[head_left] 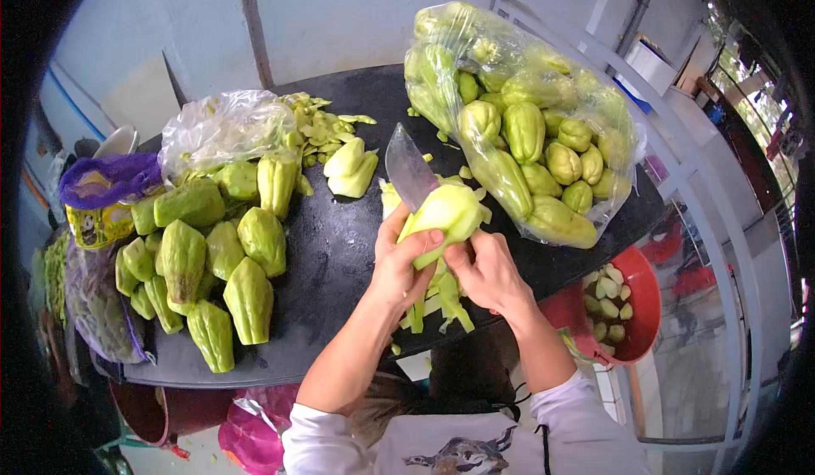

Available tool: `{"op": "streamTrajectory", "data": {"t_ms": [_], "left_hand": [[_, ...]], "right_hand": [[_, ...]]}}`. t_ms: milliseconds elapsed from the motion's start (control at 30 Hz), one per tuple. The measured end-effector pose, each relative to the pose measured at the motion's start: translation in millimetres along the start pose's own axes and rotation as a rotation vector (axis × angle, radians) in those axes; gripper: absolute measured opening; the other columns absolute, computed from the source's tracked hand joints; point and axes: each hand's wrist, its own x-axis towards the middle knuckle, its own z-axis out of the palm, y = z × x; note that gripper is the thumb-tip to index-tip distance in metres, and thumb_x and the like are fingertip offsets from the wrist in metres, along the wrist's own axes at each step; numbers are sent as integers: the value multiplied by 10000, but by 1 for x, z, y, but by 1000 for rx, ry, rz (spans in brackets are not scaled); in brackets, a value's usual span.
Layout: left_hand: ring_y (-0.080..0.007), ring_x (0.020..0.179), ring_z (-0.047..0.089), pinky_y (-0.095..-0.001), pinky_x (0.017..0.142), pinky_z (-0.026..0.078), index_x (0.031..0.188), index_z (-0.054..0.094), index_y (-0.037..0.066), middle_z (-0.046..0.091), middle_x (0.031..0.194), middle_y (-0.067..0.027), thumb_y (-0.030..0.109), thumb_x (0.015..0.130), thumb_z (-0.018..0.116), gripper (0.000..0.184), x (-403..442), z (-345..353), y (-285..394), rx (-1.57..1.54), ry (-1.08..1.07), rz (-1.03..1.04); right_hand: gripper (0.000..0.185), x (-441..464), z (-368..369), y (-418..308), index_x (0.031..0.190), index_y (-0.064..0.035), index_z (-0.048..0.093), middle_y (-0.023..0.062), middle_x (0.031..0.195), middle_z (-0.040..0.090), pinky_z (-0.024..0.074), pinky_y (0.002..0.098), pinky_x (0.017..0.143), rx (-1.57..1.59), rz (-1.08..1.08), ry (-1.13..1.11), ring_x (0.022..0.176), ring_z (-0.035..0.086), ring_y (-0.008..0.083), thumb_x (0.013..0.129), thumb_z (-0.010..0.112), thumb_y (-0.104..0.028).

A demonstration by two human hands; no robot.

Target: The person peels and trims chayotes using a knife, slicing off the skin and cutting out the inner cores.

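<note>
A pale, peeled chayote (452,212) is held between my two hands above the dark table. My left hand (405,258) is closed on a knife (409,168), its thumb lying against the chayote. The wide blade points up and away beside the vegetable; its handle is hidden in the fingers. From the right side, my right hand (491,269) grips the chayote's lower end, thumb on top. Green peel strips (450,301) lie on the table underneath. Just beyond my left hand sits a pale peeled piece (351,169).
Several ridged green chayotes (225,250) fill the left of the dark table (327,250). Behind them are a plastic bag (225,131) and peel scraps. A clear bag of chayotes (531,127) stands back right. Below the right edge, a red bucket (647,301) holds pale pieces.
</note>
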Motion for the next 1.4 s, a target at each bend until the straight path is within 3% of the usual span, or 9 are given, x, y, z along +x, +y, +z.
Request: {"op": "streamTrajectory", "data": {"t_ms": [100, 133, 167, 267, 567, 967, 1167, 1233, 1400], "left_hand": [[-254, 1151, 594, -352, 1013, 472, 1375, 451, -15, 597, 1239, -145, 68, 749, 681, 671, -1, 6, -7, 68, 87, 90], [-293, 1186, 582, -385, 1030, 464, 1423, 409, -5, 576, 1293, -187, 243, 844, 664, 680, -2, 4, -11, 138, 81, 144], [-293, 1186, 582, -385, 1030, 464, 1423, 409, -5, 576, 1293, -187, 243, 844, 664, 680, -4, 2, -9, 136, 92, 148], [-369, 1242, 544, -466, 1065, 434, 1481, 352, 33, 518, 1387, -229, 620, 957, 387, 787, 3, -5, 2, -442, -91, -21], [-278, 1139, 618, -434, 987, 507, 1453, 404, 78, 591, 1306, -133, 470, 1026, 391, 580, 6, -5, -1, -303, 41, -13], [-221, 1120, 612, -378, 978, 496, 1440, 430, 84, 597, 1288, -98, 358, 1040, 405, 485, 18, -20, -2, -272, 86, 180], [-216, 1021, 632, -388, 900, 533, 1337, 510, 70, 629, 1189, -94, 268, 1020, 457, 377, 28, -31, -3, -307, 383, 134], [-275, 975, 651, -446, 891, 536, 1150, 583, 39, 656, 1097, -120, 303, 992, 466, 329, 35, -34, -1, -236, 439, 79], [-277, 1006, 635, -440, 917, 509, 1169, 569, 33, 639, 1109, -115, 253, 953, 509, 315, 44, -61, -1, -166, 567, 15]], "right_hand": [[582, 2, 0, 3, 1065, 24, 629, 112, 706, 655, 493, 345, 575, -47, 134, -144, 594, 616, 181, 796, 798, -463], [614, 0, 5, 6, 1059, 19, 636, 81, 695, 648, 486, 334, 567, -23, 64, -110, 576, 597, 164, 758, 822, -483], [647, -2, 11, 8, 1053, 13, 642, 51, 685, 641, 480, 322, 559, 6, -2, -81, 558, 577, 147, 720, 846, -503], [717, -1, 16, 10, 1051, 10, 647, -7, 681, 622, 447, 261, 533, 209, 48, -87, 566, 534, 76, 637, 896, -519], [723, -3, 30, 14, 1040, 11, 638, -22, 683, 606, 403, 231, 504, 107, -102, -27, 557, 488, 32, 632, 899, -526], [595, -2, 42, 10, 907, 37, 613, 26, 584, 512, 395, 321, 513, -26, -30, -48, 526, 494, 156, 851, 681, -552], [655, 2, 40, 3, 710, 1, 552, 26, 536, 481, 415, 326, 477, 51, 114, -160, 500, 532, 165, 955, 495, -603], [668, 4, 33, 4, 678, -55, 490, 18, 531, 475, 398, 295, 403, 161, 470, -319, 444, 489, 122, 950, 445, -663], [506, 5, 23, 14, 874, -84, 457, -11, 563, 422, 398, 262, 372, 542, 626, -326, 398, 410, 91, 994, 440, -575]]}}
